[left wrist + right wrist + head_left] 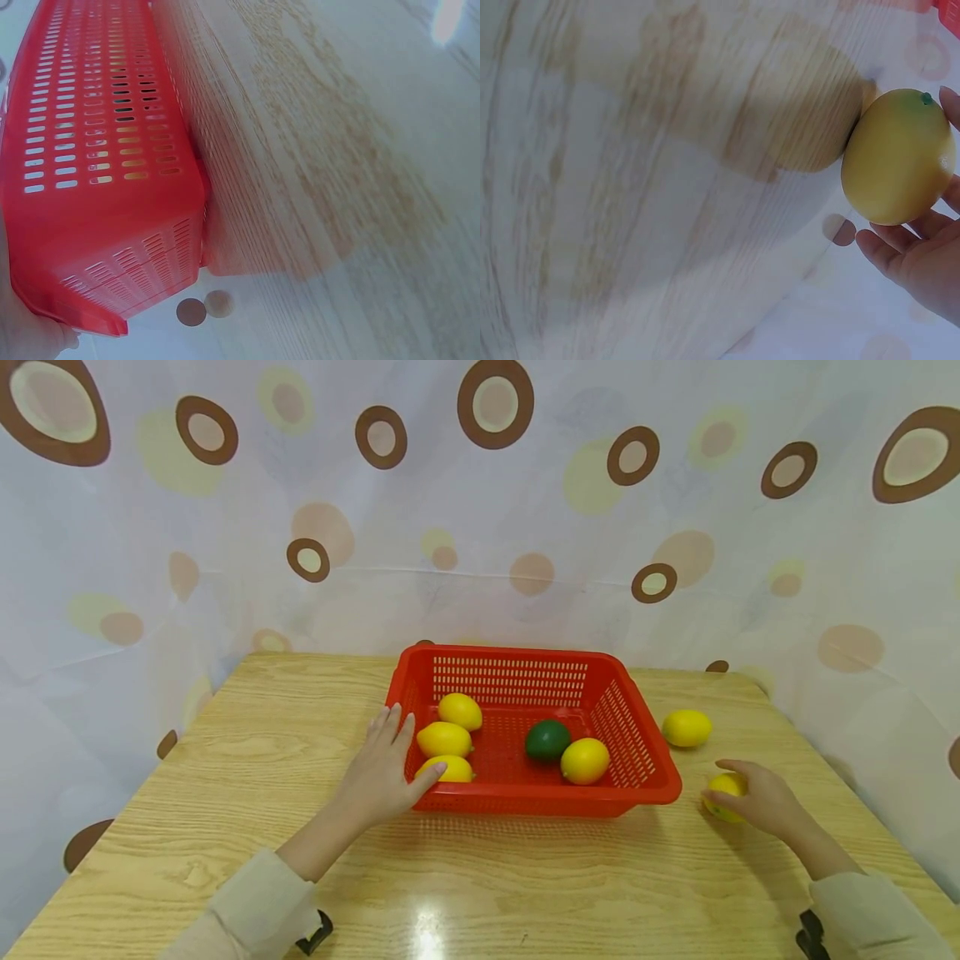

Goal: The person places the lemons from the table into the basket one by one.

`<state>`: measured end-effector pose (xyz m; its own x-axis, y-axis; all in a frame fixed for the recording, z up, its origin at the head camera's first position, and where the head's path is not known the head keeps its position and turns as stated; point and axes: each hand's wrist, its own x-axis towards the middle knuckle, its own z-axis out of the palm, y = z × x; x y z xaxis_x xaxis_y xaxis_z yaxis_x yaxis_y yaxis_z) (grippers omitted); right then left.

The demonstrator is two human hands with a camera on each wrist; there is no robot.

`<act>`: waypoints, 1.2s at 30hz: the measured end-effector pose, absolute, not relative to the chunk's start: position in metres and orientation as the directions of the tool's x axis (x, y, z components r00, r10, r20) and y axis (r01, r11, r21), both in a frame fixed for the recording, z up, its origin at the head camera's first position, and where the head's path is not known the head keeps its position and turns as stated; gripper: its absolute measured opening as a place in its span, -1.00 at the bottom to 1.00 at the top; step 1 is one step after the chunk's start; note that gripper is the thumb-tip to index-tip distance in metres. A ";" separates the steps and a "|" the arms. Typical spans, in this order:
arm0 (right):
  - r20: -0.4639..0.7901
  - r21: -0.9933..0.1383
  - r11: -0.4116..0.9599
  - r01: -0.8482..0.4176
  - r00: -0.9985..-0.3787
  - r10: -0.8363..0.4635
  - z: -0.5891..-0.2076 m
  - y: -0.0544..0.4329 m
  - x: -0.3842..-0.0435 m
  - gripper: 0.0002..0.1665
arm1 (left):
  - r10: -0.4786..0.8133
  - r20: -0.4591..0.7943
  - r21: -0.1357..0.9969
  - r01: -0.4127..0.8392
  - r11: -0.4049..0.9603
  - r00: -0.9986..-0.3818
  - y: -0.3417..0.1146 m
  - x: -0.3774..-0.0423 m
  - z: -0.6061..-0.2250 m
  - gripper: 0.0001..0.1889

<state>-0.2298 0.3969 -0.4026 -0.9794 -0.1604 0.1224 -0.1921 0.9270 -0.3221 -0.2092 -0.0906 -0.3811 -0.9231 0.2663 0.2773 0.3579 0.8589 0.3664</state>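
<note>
A red slotted basket stands mid-table. It holds several yellow lemons, three at its left and one at its front right, with a green lime beside that one. My left hand rests flat against the basket's left wall, fingers straight and thumb lying over the front-left rim. In the left wrist view the basket wall fills the left side, with a bit of that hand at the bottom corner. My right hand cups a lemon on the table right of the basket. The right wrist view shows the lemon against the curled fingers.
Another lemon lies loose on the wooden table, behind my right hand and just right of the basket. A curtain with brown and yellow circles hangs around the table's far and side edges.
</note>
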 end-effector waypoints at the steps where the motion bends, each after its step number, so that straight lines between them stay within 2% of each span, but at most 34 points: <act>1: 0.118 -0.321 0.927 -0.192 -0.980 -0.162 -0.402 0.397 -0.229 -0.30 | 0.266 0.277 0.367 0.358 0.858 -0.923 -0.091 -0.209 -0.381 -0.13; 19: 0.044 -0.316 0.933 -0.173 -0.985 -0.168 -0.396 0.396 -0.228 -0.16 | 0.265 0.289 0.362 0.361 0.859 -0.920 -0.091 -0.208 -0.379 -0.15; 36: 0.086 -0.296 0.933 -0.204 -0.979 -0.187 -0.401 0.396 -0.231 -0.23 | 0.271 0.286 0.363 0.365 0.857 -0.919 -0.092 -0.210 -0.382 -0.13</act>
<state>-0.2310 0.3963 -0.4010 -0.9786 -0.1868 0.0864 -0.2042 0.9332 -0.2957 -0.2104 -0.0916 -0.3817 -0.9192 0.2706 0.2861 0.3654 0.8570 0.3635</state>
